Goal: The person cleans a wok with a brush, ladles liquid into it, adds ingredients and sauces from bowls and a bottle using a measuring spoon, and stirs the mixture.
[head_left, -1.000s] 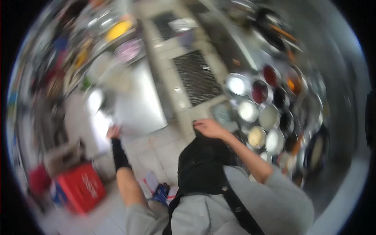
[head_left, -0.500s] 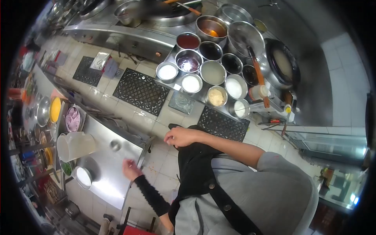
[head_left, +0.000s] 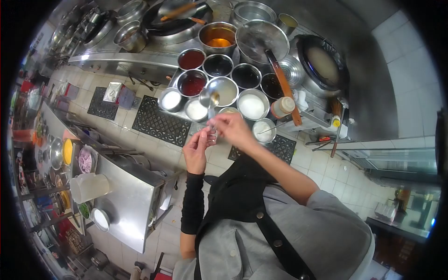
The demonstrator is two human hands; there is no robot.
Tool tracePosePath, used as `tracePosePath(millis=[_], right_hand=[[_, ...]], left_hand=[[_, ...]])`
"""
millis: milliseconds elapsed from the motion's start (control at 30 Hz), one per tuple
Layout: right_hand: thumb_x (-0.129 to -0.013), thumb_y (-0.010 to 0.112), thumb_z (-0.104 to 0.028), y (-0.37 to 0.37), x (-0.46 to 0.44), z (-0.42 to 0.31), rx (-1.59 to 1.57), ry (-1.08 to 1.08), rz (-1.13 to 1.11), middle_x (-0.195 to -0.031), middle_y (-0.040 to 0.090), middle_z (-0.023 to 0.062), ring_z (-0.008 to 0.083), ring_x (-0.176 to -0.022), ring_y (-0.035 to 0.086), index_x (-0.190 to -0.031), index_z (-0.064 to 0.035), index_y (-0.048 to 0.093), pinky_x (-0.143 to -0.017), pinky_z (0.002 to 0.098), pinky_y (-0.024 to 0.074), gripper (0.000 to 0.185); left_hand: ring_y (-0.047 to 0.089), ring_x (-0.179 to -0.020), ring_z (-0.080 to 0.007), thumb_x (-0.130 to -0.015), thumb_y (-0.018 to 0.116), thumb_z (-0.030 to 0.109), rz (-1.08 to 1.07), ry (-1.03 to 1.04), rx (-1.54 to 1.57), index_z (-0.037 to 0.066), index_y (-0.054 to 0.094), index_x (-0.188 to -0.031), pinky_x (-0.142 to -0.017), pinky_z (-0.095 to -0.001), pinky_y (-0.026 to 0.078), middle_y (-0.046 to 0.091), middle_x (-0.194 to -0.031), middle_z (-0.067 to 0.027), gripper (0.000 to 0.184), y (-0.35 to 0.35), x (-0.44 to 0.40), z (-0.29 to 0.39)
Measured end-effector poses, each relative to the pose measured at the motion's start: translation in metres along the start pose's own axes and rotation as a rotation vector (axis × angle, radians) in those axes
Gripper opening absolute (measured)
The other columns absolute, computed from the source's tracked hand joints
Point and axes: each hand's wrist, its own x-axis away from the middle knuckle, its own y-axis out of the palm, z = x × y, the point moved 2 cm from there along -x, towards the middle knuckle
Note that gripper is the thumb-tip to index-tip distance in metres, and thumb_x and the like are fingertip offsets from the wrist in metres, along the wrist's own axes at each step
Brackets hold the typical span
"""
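A metal ladle (head_left: pixel 208 97) is raised in front of me, its round bowl over the steel bowl of pale liquid (head_left: pixel 224 92). Its handle runs down to my fingers. My left hand (head_left: pixel 195 151) is closed, palm side up, with its fingertips pinched at the lower part of the handle, where a shiny, clear-looking piece shows. My right hand (head_left: pixel 233 133) is beside it, slightly blurred, fingers curled near the handle; what it grips is hidden. Steel bowls of red sauce (head_left: pixel 192 83), dark liquid (head_left: pixel 246 76) and white powder (head_left: pixel 252 104) stand just beyond my hands.
A wok (head_left: pixel 176 18) and a strainer (head_left: pixel 262 41) are at the back. To the right stand a squat bottle (head_left: pixel 283 107) and a dark-rimmed pot (head_left: pixel 323 64). On the left, a steel table (head_left: pixel 126 196) bears a plastic jug (head_left: pixel 90 187). Black mats (head_left: pixel 161 121) lie on the floor.
My left hand has moved up and right from the steel table to meet my right hand, which has moved up and right. The ladle is now up; the small round metal thing has left the table.
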Motion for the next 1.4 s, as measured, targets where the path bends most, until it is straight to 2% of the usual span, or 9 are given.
tracePosePath(millis=[67, 233, 300, 333, 567, 800, 1067, 1167, 1400], right_hand=[[-0.098, 0.063, -0.019, -0.062, -0.020, -0.004, 0.078, -0.024, 0.048, -0.068, 0.066, 0.0007, 0.0060, -0.056, 0.057, -0.092, 0.0000, 0.074, -0.052, 0.0247, 0.0460, 0.023], [-0.093, 0.063, -0.007, -0.237, -0.081, -0.003, 0.237, -0.136, 0.231, -0.073, 0.068, 0.0090, 0.0096, -0.062, 0.062, -0.102, 0.0005, 0.072, -0.057, 0.0278, 0.0497, 0.015], [-0.089, 0.064, -0.006, -0.288, -0.108, 0.005, 0.652, -0.317, 0.335, -0.083, 0.070, 0.0215, 0.0356, -0.076, 0.070, -0.098, 0.0041, 0.069, -0.071, 0.0429, 0.0544, 0.014], [-0.088, 0.063, -0.005, -0.297, -0.117, 0.002, 0.762, -0.389, 0.313, -0.085, 0.070, 0.0233, 0.0390, -0.081, 0.069, -0.093, 0.0043, 0.068, -0.075, 0.0452, 0.0544, 0.012], [-0.082, 0.058, 0.000, -0.281, -0.187, 0.056, 1.234, -0.371, 0.030, -0.085, 0.070, 0.0268, 0.0424, -0.085, 0.070, -0.080, 0.0039, 0.069, -0.077, 0.0507, 0.0574, 0.012], [-0.080, 0.061, -0.001, -0.262, -0.207, 0.065, 1.273, -0.347, -0.026, -0.087, 0.070, 0.0267, 0.0425, -0.086, 0.071, -0.082, 0.0036, 0.070, -0.076, 0.0501, 0.0588, 0.010], [-0.078, 0.061, 0.001, -0.266, -0.211, 0.062, 1.256, -0.298, -0.049, -0.087, 0.070, 0.0276, 0.0439, -0.086, 0.070, -0.083, 0.0043, 0.067, -0.076, 0.0515, 0.0580, 0.008], [-0.087, 0.059, -0.004, -0.268, -0.212, 0.068, 1.269, -0.257, -0.046, -0.092, 0.070, 0.0253, 0.0434, -0.086, 0.069, -0.091, 0.0031, 0.069, -0.077, 0.0521, 0.0556, 0.013], [-0.086, 0.062, -0.004, -0.270, -0.224, 0.078, 1.233, -0.215, -0.082, -0.087, 0.069, 0.0272, 0.0446, -0.084, 0.069, -0.088, 0.0038, 0.068, -0.076, 0.0523, 0.0563, 0.010]], left_hand=[[0.067, -0.102, -0.0174, -0.105, 0.057, 0.026, -0.089, -0.077, -0.024, -0.004, 0.062, -0.128, -0.086, -0.0304, 0.055, 0.068, -0.122, -0.0139, 0.038, 0.014, -0.013, -0.019], [0.068, -0.096, -0.0162, -0.104, 0.058, 0.019, 0.199, -0.296, -0.174, -0.002, 0.062, -0.130, -0.082, -0.0298, 0.057, 0.071, -0.117, -0.0124, 0.034, 0.000, -0.009, -0.132], [0.069, -0.093, -0.0160, -0.103, 0.059, 0.018, 0.381, -0.437, -0.150, -0.001, 0.063, -0.129, -0.080, -0.0299, 0.057, 0.071, -0.116, -0.0127, 0.033, -0.013, 0.014, -0.178], [0.069, -0.092, -0.0163, -0.102, 0.060, 0.017, 0.446, -0.505, -0.139, -0.001, 0.063, -0.128, -0.078, -0.0301, 0.057, 0.071, -0.115, -0.0127, 0.032, -0.020, 0.027, -0.201], [0.070, -0.086, -0.0227, -0.094, 0.059, 0.010, 0.726, -0.846, -0.062, 0.000, 0.063, -0.125, -0.071, -0.0351, 0.058, 0.072, -0.106, -0.0126, 0.033, -0.033, 0.115, -0.319], [0.071, -0.085, -0.0266, -0.093, 0.053, 0.016, 0.922, -1.082, 0.036, 0.000, 0.065, -0.120, -0.065, -0.0373, 0.057, 0.072, -0.110, -0.0161, 0.033, -0.020, 0.210, -0.380], [0.070, -0.095, -0.0260, -0.094, 0.052, 0.019, 0.864, -1.185, -0.028, 0.002, 0.064, -0.124, -0.072, -0.0362, 0.056, 0.070, -0.119, -0.0160, 0.037, 0.040, 0.263, -0.406], [0.070, -0.094, -0.0267, -0.094, 0.053, 0.019, 0.890, -1.185, 0.078, 0.002, 0.063, -0.127, -0.073, -0.0364, 0.056, 0.070, -0.118, -0.0165, 0.039, 0.047, 0.265, -0.414], [0.070, -0.085, -0.0269, -0.093, 0.052, 0.016, 0.943, -1.168, 0.104, 0.000, 0.063, -0.125, -0.068, -0.0351, 0.056, 0.071, -0.111, -0.0174, 0.038, 0.046, 0.233, -0.400]])
